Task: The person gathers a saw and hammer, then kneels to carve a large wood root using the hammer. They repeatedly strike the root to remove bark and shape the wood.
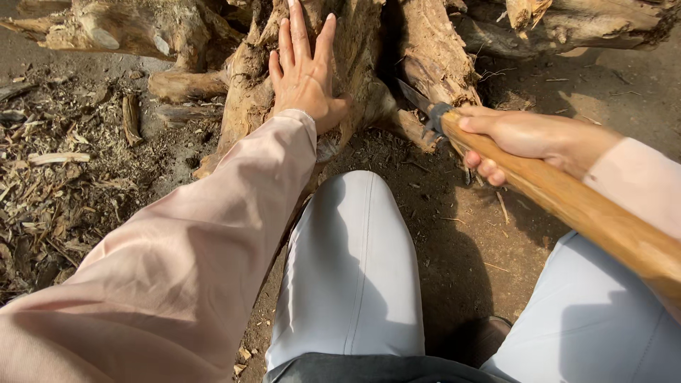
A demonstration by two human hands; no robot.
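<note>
Here the left hand (303, 71) lies flat, fingers spread, on the gnarled pale-brown tree stump (355, 64). The right hand (521, 138) has its grip closed around a smooth wooden-handled hatchet (567, 198), blade at the stump's right side. Better, I'd judge, to keep that flat palm well left of the blade.

Both arms wear long pale pink sleeves (177, 269); the bare left hand (303, 71) and right hand (521, 138) show no rings. Light grey trousers (351, 276), possibly a brown shoe (482, 340).
</note>
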